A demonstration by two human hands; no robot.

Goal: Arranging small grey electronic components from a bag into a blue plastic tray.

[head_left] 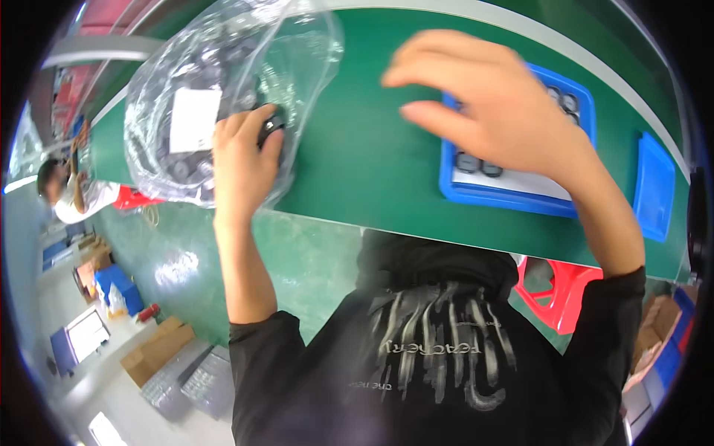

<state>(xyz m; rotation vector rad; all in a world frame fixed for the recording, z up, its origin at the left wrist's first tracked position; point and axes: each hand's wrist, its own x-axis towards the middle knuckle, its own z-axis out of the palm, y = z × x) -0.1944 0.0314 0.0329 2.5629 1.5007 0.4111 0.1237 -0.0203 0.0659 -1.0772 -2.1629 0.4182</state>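
Observation:
My left hand (244,165) is closed, with a small black round part (269,126) between thumb and fingers. It rests at the right side of a clear plastic bag (309,56), which holds many dark small parts and carries a white paper label (195,120). Slightly blurred by motion, my right hand (487,97) is open above the left part of a blue tray (513,199). Its thumb and fingers are apart with nothing between them. Black round parts (480,165) lie in the tray on a white sheet; my right hand hides some of them.
Both the bag and tray are on a green tabletop (364,149). A smaller blue tray (654,189) lies at the far right. Beneath the table's front edge stands a red stool (561,297). Another person (71,189) is at the far left; cardboard boxes (158,349) sit on the floor.

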